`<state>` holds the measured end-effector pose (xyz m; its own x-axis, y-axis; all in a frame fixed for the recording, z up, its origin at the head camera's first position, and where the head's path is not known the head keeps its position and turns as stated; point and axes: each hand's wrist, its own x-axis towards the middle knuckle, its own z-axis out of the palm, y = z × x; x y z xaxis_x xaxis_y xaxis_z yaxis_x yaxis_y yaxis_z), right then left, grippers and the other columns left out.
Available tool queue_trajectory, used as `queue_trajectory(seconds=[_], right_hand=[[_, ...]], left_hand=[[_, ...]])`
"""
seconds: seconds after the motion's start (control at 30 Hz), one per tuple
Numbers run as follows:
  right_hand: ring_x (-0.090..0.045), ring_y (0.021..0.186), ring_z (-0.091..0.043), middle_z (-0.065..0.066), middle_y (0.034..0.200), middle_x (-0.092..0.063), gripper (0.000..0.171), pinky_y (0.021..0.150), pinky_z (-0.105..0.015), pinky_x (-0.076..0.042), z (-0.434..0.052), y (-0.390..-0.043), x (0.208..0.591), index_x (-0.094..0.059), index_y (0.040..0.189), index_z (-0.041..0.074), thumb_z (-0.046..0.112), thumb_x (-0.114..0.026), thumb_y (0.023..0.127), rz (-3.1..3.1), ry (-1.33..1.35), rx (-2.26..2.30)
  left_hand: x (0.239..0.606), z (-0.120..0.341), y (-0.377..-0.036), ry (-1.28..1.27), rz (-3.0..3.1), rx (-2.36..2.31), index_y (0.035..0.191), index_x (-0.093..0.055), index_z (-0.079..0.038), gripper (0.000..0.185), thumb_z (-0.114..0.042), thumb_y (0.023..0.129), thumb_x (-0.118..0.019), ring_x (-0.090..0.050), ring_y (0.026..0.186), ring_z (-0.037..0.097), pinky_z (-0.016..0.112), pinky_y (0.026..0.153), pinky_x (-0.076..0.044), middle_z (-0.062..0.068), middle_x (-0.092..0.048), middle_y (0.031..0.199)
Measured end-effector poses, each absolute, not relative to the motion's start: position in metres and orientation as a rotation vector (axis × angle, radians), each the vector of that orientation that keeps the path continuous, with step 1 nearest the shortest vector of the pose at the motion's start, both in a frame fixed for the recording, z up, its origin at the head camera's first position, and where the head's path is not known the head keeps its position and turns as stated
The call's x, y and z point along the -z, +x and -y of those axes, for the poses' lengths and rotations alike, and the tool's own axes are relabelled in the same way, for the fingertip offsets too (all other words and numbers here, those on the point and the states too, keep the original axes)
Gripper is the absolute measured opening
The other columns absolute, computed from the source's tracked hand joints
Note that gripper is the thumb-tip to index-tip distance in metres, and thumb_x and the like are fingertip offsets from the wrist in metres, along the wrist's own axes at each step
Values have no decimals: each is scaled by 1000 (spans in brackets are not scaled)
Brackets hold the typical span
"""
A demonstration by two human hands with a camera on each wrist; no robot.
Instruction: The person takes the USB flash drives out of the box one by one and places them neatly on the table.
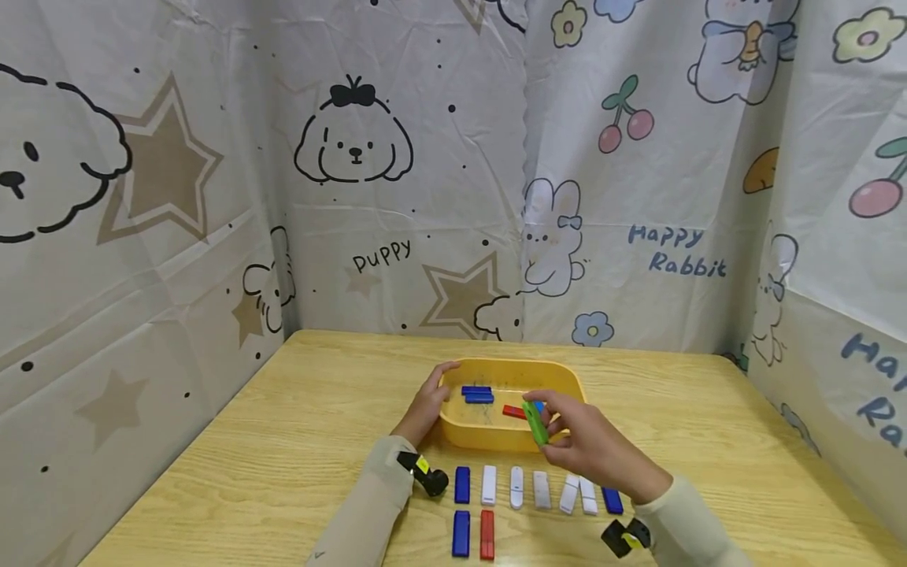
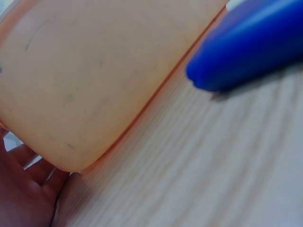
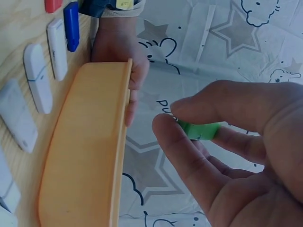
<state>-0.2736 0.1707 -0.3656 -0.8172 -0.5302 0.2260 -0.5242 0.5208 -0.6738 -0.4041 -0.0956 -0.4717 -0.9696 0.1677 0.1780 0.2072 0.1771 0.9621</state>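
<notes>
A yellow plastic bin (image 1: 471, 435) stands on the table, and my left hand (image 1: 425, 405) grips its left end at the rim. In the left wrist view, the fingers (image 2: 35, 170) lie along the bin's outer wall. Over the bin's near right part, my right hand (image 1: 584, 441) pinches a green USB stick (image 1: 534, 424) between thumb and fingertips. The right wrist view shows that green stick (image 3: 201, 131) partly hidden by the fingers. Inside the bin lie two dark blue sticks (image 1: 478, 395), a red one (image 1: 513, 411) and a lighter blue one (image 1: 539, 406), partly covered by my right hand.
In front of the bin runs a row of USB sticks: a blue one (image 1: 462, 485), several white ones (image 1: 489, 485) and another blue one (image 1: 612, 500) at the right. Nearer me lie a blue stick (image 1: 461, 534) and a red stick (image 1: 487, 535). Printed curtains (image 1: 425, 197) surround the table.
</notes>
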Motion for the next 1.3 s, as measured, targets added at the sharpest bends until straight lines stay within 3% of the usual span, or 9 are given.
queue_trajectory(seconds=[0.1,0.27,0.47,0.67,0.9,1.03,1.3], right_hand=[[-60,90,-19,-8,105,-59,62,69,-24,-54,-172,-272,363,-49,135,11,-8,-68,79,-2740,-947,1203],[-61,88,-18,-6,102,-58,60,70,-25,-54,-176,-271,358,-49,132,10,-6,-70,79,-2751,-922,1219],[-62,89,-19,-3,101,-60,45,70,-26,-54,-182,-268,350,-56,116,10,14,-78,77,-2846,-937,1168],[-58,88,-17,5,92,-61,37,73,-30,-53,-180,-264,350,-61,102,11,27,-79,75,-2876,-955,1035],[-57,87,-17,9,92,-59,42,75,-31,-52,-173,-262,358,-62,109,12,25,-78,73,-2834,-1010,934],[-56,89,-17,11,95,-58,42,76,-29,-49,-169,-261,362,-63,112,14,29,-77,75,-2848,-993,869],[-55,91,-16,7,99,-59,49,82,-38,-49,-167,-262,360,-62,115,11,37,-78,76,-2776,-945,761]], left_hand=[[471,96,-403,-360,2391,1956,140,-45,-21,54,-7,89,-37,-37,128,30,34,85,-42,8,-34,152],[470,96,-404,-393,2358,2009,144,-41,-15,55,-4,90,-36,-40,125,36,34,74,-44,13,-31,153],[467,95,-405,-408,2354,1963,141,-44,-14,56,-4,87,-38,-34,132,30,42,96,-36,11,-34,151],[467,94,-405,-403,2351,1973,141,-44,-15,56,-4,86,-37,-31,136,29,46,103,-31,9,-34,152],[470,94,-404,-412,2346,1966,141,-44,-12,56,-3,86,-37,-27,139,31,50,106,-26,12,-34,152],[470,94,-404,-403,2349,1982,142,-43,-13,56,-4,86,-37,-30,136,30,46,103,-28,10,-34,152],[469,94,-403,-414,2340,1986,142,-43,-13,56,-4,87,-37,-32,134,29,43,100,-30,9,-34,152]])
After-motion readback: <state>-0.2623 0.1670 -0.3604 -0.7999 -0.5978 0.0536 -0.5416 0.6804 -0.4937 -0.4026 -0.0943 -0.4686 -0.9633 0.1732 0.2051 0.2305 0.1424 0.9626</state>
